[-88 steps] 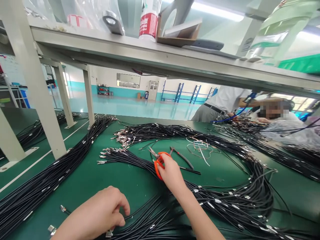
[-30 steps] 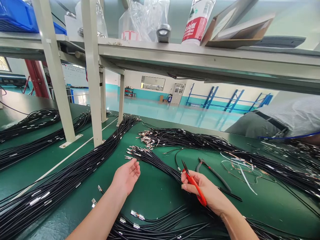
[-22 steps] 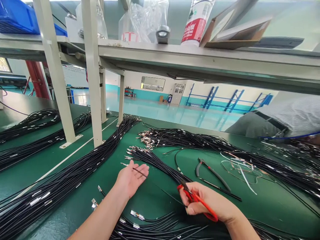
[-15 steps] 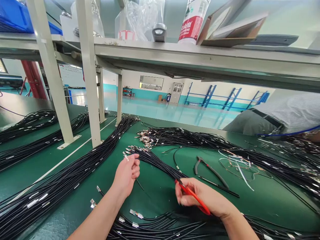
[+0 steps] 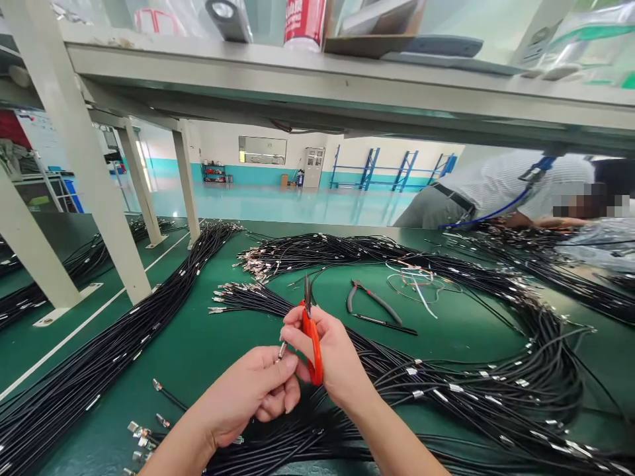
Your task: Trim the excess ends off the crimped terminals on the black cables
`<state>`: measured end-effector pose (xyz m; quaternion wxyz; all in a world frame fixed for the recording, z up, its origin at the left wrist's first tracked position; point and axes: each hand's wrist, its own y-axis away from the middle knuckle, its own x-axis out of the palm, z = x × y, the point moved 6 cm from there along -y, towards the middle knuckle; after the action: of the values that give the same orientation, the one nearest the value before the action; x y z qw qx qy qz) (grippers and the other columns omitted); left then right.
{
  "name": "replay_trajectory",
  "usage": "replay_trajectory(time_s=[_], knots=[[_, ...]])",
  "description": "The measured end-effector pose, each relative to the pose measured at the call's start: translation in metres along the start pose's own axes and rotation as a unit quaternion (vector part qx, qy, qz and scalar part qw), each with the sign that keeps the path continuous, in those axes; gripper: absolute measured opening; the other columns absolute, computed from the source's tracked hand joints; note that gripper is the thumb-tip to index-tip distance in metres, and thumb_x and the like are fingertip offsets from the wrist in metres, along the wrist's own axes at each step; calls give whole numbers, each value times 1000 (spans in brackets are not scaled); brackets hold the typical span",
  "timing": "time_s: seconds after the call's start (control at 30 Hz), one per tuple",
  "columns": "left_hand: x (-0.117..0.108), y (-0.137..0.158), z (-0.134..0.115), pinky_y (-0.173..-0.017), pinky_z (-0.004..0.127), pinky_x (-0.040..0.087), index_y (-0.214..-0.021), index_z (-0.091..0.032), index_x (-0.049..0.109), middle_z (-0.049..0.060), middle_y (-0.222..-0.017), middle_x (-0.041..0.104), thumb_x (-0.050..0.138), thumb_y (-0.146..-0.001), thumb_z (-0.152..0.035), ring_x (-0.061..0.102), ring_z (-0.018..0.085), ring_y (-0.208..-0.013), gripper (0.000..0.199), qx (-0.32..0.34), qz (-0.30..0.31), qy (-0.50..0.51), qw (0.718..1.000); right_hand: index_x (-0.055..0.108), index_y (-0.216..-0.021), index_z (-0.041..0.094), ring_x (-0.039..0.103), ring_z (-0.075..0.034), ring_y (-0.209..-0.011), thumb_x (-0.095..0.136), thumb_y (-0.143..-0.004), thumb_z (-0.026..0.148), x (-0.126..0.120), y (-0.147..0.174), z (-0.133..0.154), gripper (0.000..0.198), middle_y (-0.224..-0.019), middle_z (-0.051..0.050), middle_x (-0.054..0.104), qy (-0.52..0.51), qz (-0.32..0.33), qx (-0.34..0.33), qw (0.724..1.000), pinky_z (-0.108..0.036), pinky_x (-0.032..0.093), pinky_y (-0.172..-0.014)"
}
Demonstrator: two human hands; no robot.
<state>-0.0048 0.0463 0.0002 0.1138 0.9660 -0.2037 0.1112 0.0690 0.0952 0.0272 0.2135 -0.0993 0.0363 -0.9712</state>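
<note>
My left hand (image 5: 268,387) pinches a thin cable end with a small silvery metal terminal (image 5: 282,352) that sticks up between the fingertips. Close beside it, my right hand (image 5: 330,354) is closed around red-handled scissors (image 5: 314,350), dark blades pointing up and away. The right fingertips are near the terminal; whether they touch it is unclear. Just beyond the hands lies a bundle of black cables (image 5: 248,297) with metal-tipped ends facing left. Below my wrists is another black cable bundle (image 5: 297,446), partly covered by my arms.
Grey-handled cutters (image 5: 374,304) and a black pen-like tool (image 5: 384,323) lie on the green table. More cable bundles (image 5: 163,297) stretch along the left and right. Shelf posts (image 5: 94,172) stand at left, under an overhead shelf (image 5: 297,82). Another person (image 5: 476,185) bends over the table at right.
My hands have come together, the left moving right with the cable and the right moving left with the scissors. The scissor blades now point upward. The view has turned right.
</note>
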Motion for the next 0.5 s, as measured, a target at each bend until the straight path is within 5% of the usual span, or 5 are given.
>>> replay_trajectory(time_s=[0.13, 0.2, 0.37, 0.5], knots=[[-15, -3, -9, -38, 18, 12, -84, -15, 51, -5, -53, 45, 49, -79, -43, 22, 2, -40, 29, 86, -162, -67, 981, 54, -70, 16, 44, -8, -53, 68, -61, 26, -17, -4, 3, 19, -55, 6, 47, 60, -63, -33, 996, -21, 36, -52], [-19, -5, -9, -39, 18, 14, -80, -14, 53, -5, -52, 45, 54, -76, -41, 23, 2, -40, 28, 94, -195, -92, 972, 56, -69, 16, 42, -9, -54, 69, -61, 27, -21, -5, 3, 19, -55, 6, 47, 80, -72, -32, 994, -22, 35, -53], [-24, -6, -2, -39, 18, 15, -64, -12, 51, -1, -55, 50, 58, -72, -34, 31, 2, -40, 25, 67, -187, -44, 979, 56, -69, 17, 34, -6, -45, 69, -59, 24, -25, -6, -1, 19, -50, 7, 45, 23, -100, 4, 995, -21, 27, -46], [-22, -6, 0, -39, 18, 17, -69, -12, 53, 2, -61, 55, 58, -73, -27, 39, 4, -45, 17, 73, -153, 12, 985, 55, -69, 17, 33, -5, -43, 69, -59, 21, -28, -7, -4, 18, -49, 8, 45, 3, -112, 20, 994, -20, 24, -44]])
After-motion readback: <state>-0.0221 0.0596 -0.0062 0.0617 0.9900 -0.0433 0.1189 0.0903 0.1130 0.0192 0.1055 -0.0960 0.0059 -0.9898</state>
